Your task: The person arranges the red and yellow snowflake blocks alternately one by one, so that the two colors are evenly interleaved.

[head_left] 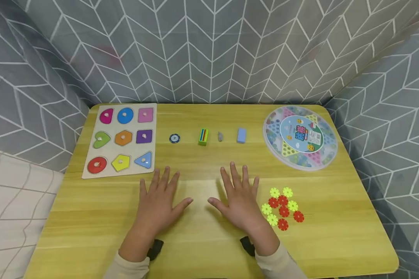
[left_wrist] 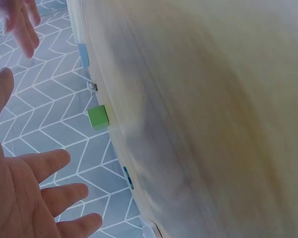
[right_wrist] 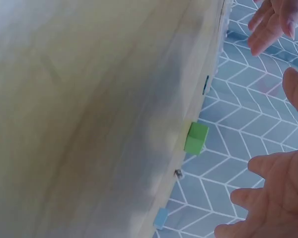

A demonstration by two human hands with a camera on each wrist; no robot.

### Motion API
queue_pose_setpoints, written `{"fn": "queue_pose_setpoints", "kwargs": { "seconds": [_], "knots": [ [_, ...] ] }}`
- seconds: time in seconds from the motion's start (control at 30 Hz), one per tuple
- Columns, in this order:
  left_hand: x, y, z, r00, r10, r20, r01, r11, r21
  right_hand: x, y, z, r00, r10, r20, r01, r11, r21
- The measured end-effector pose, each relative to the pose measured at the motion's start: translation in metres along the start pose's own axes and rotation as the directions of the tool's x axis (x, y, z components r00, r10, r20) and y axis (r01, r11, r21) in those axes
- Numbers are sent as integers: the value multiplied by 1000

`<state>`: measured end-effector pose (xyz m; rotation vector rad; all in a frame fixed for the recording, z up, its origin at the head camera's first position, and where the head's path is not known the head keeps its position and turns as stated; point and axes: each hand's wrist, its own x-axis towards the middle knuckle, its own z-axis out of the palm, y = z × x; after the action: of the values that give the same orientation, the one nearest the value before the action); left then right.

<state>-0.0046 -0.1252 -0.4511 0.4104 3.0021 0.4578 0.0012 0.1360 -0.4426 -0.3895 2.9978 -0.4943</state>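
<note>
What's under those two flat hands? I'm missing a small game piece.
Nothing shows at the edges of the left hand or right hand; both lie flat on the bare table. Whatever the palms cover stays hidden.

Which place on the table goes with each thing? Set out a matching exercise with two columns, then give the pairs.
Things:
1. shape puzzle board
2. round marble game
3. snowflake discs
4. green block

Places:
A. beside the right hand
B. far left
C. middle row, between chip and blue block
D. far right

Pairs: 1-B, 2-D, 3-A, 4-C
</note>
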Motion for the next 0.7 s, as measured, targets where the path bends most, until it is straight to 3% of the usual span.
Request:
{"fn": "queue_pose_setpoints", "kwargs": {
  "seconds": [0.23,0.37,0.47,0.57,0.7],
  "knots": [
    [7,10,-6,999,47,5,-47,999,-18,7,7,-12,1000,5,-24,-4,998,67],
    [13,24,-9,992,127,15,-127,991,-44,11,19,-24,999,28,-44,-22,991,135],
    [19,44,-4,973,227,43,-224,973,-61,7,37,-36,994,87,-66,-74,981,178],
    [27,67,2,942,320,96,-311,945,-98,0,58,-50,984,165,-70,-146,963,227],
    [40,96,12,901,392,187,-369,918,-144,-13,85,-66,962,270,-38,-249,928,277]
  ]
}}
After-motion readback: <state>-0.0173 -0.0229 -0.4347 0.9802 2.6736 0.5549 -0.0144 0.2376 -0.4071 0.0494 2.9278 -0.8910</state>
